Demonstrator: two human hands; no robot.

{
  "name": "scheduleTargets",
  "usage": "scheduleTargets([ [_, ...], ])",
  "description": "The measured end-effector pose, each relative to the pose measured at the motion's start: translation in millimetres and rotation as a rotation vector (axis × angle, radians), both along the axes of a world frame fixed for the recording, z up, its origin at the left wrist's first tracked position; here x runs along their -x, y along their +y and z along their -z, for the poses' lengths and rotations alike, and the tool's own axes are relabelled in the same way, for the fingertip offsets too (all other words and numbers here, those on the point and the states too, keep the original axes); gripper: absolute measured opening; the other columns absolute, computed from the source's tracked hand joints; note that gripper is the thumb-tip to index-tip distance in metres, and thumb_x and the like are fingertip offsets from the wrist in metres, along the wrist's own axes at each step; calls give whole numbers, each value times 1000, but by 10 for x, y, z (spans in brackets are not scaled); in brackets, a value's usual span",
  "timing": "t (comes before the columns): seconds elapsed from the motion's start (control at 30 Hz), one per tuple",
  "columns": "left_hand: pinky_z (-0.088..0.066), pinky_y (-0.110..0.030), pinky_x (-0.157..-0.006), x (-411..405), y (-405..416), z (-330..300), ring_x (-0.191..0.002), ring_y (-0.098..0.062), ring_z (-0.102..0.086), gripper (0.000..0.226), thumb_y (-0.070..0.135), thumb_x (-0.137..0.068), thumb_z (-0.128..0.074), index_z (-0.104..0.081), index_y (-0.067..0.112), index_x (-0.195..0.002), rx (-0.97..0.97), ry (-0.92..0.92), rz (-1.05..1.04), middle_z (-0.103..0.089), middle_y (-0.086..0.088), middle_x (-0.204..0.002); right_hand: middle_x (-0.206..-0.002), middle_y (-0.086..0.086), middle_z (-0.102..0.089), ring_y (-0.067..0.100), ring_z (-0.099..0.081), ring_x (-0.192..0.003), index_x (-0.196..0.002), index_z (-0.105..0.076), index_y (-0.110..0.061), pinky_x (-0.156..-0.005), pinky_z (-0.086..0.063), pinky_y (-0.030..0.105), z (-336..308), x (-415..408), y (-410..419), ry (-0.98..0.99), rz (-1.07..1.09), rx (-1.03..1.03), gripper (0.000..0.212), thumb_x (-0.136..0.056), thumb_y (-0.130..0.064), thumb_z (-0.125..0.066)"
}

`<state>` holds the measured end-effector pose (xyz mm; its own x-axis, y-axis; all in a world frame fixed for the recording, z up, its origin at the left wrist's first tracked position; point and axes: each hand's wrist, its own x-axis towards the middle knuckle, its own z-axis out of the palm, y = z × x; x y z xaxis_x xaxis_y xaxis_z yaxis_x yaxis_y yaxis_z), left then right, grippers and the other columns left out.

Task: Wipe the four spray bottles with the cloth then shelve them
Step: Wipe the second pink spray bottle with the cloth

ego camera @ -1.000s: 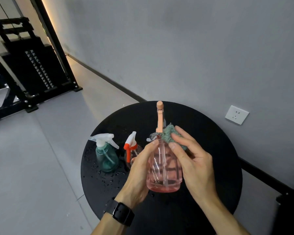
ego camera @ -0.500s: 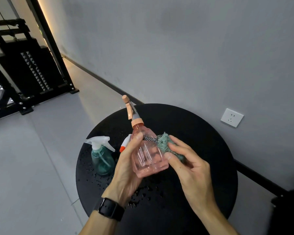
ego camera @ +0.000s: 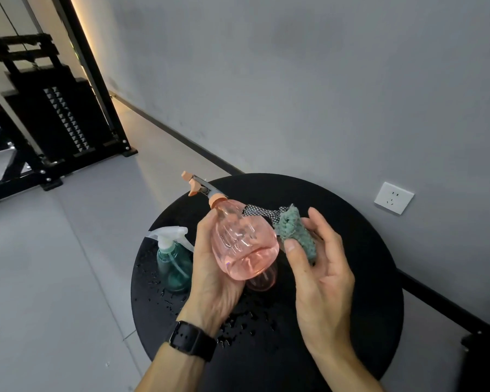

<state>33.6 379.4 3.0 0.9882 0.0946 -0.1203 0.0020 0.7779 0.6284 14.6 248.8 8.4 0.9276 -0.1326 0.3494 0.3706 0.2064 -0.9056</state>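
Head view: L hand (ego camera: 212, 281) wraps the pink spray bottle (ego camera: 242, 244) from the left side, fingers (ego camera: 203, 230) clamped round its body, thumb side hidden behind it. Bottle is held up off the round black surface (ego camera: 365, 278), tilted so its peach nozzle (ego camera: 191, 183) points up-left & its base faces the camera; a little pinkish liquid pools at the low end. R hand (ego camera: 320, 275) is just beside the bottle on the right, thumb pinching the green cloth (ego camera: 293, 234) against the other fingers; cloth's edge is at the bottle's right side, contact not certain. A black-white checkered strip (ego camera: 260, 213) hangs from the cloth toward the bottle's shoulder.

On the surface, left of the L hand: teal spray bottle (ego camera: 171, 264) w/ white trigger head, upright. Directly below the held bottle, part of another pinkish clear bottle (ego camera: 262, 281) shows, mostly hidden. Water drops (ego camera: 238, 326) scattered across the near & left part of the surface. Black watch (ego camera: 191, 339) on L wrist. White wall socket (ego camera: 393, 197) on the grey wall to the right.
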Motion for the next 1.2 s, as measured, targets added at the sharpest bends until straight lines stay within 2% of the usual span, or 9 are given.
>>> scheduleTargets([
  [0.13,-52,-50,-95,-11,-28,19,-103,-33,-62,51,49,-93,-53,-56,9,-126,40,2,13,-64,-18,-112,-126,-9,-49,10,-58,-118,-130,-56,-25,-88,-52,17,33,42,136,-211,124,131,45,-88,-10,-65],
  [0.27,-59,-41,-86,7,-88,20,-106,-32,-66,61,50,-96,-47,-56,0,-130,51,6,10,-64,-21,-121,-125,-18,-43,22,-54,-120,-132,-53,-22,-93,-52,30,85,5,208,-318,187,275,45,-88,-19,-62],
  [0.5,-37,-48,-115,-17,-74,69,-124,-35,-55,61,56,-94,-51,-65,1,-117,130,22,27,-61,-19,-120,-120,1,-49,15,-53,-121,-120,-62,-7,-98,-50,30,115,-57,280,-532,175,415,30,-90,-9,-62],
  [0.6,-56,-41,-93,-13,-43,78,-100,-30,-66,67,59,-95,-42,-66,-2,-103,159,15,40,-64,-18,-102,-118,1,-52,16,-53,-122,-119,-64,-6,-97,-51,39,207,-65,302,-574,130,471,27,-94,-16,-61],
  [0.67,-59,-38,-83,-24,9,84,-93,-30,-67,75,62,-94,-43,-59,-9,-113,157,26,47,-63,-20,-99,-116,1,-55,17,-56,-119,-118,-66,-6,-94,-52,43,280,-67,298,-583,120,519,29,-90,-12,-66],
  [0.8,-31,-40,-116,-75,86,105,-118,-31,-40,101,61,-79,-67,-31,-1,-151,187,67,-1,-37,-18,-129,-114,5,-56,19,-57,-119,-119,-66,-4,-95,-52,40,351,-84,230,-624,93,589,31,-88,-4,-68],
  [0.93,-54,-43,-89,-76,98,61,-103,-33,-58,70,58,-87,-57,-48,7,-134,146,42,-35,-45,-24,-124,-112,7,-56,20,-58,-117,-115,-67,1,-97,-51,36,363,-136,136,-647,143,623,29,-86,3,-69],
  [1.1,-60,-39,-73,-41,56,15,-93,-30,-67,60,55,-91,-50,-54,7,-127,53,2,1,-61,-23,-114,-115,9,-56,20,-57,-119,-115,-66,4,-99,-50,29,271,-185,91,-589,260,551,29,-86,5,-66],
  [1.2,-59,-40,-85,-26,50,14,-97,-29,-68,59,54,-96,-43,-65,2,-113,37,-8,13,-67,-21,-112,-117,10,-56,20,-57,-120,-117,-64,3,-100,-49,29,203,-152,153,-588,256,505,30,-87,4,-64],
])
